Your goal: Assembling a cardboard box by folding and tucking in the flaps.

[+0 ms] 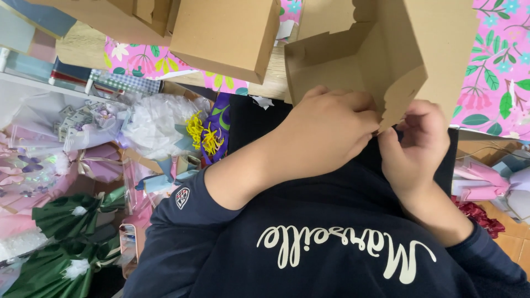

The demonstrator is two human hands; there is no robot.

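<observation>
An open brown cardboard box point(353, 60) with scalloped flap edges lies on its side at the table's edge, right in front of my chest. My left hand point(326, 129) curls over the lower corner of its flap, fingers closed on the cardboard. My right hand point(414, 143) pinches the same flap corner from the right, thumb and fingers meeting at the edge. Both hands touch each other there. My dark navy sweatshirt point(309, 243) fills the bottom of the view.
A closed brown box point(226, 36) sits to the left on pink floral paper point(497, 66). Below left lie green wrapped bouquets point(61, 221), white tissue point(154, 124), yellow shredded ribbon point(201, 132) and pink wrapping. More pink paper point(480, 182) lies at the right.
</observation>
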